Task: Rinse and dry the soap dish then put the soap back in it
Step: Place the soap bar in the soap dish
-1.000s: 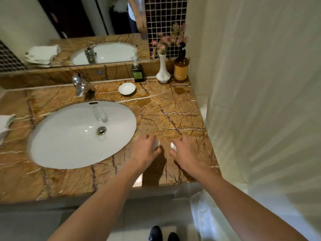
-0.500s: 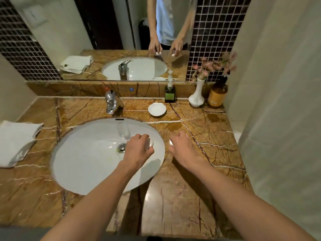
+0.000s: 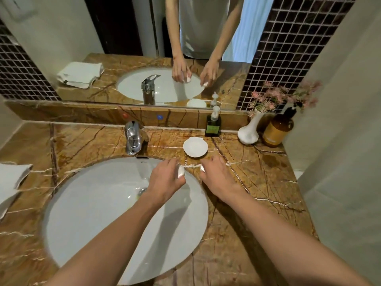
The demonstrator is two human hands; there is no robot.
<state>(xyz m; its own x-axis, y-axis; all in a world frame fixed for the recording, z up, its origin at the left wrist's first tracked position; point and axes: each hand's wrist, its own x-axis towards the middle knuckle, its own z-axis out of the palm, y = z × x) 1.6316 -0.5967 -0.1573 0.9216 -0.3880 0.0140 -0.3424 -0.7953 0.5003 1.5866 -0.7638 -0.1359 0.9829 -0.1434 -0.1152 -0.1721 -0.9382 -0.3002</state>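
The white shell-shaped soap dish (image 3: 195, 147) lies empty on the marble counter, behind the sink's right rim and in front of the green pump bottle. My left hand (image 3: 166, 180) hovers over the sink's far right side, fingers closed on a small white soap (image 3: 181, 171). Beside it, my right hand (image 3: 216, 176) is over the counter just in front of the dish, pinching a small white piece (image 3: 202, 168); what that piece is cannot be made out. Both hands are a short way from the dish and do not touch it.
A white oval sink (image 3: 107, 213) with a chrome faucet (image 3: 132, 139) fills the left of the counter. A folded white towel (image 3: 10, 182) lies at the far left. A green pump bottle (image 3: 213, 125), white vase (image 3: 248, 133) and amber bottle (image 3: 277, 131) line the back right. A curtain (image 3: 340, 162) hangs on the right.
Both hands have moved from the counter's front edge to the sink's far right rim, close to the dish. The view has lifted toward the mirror.
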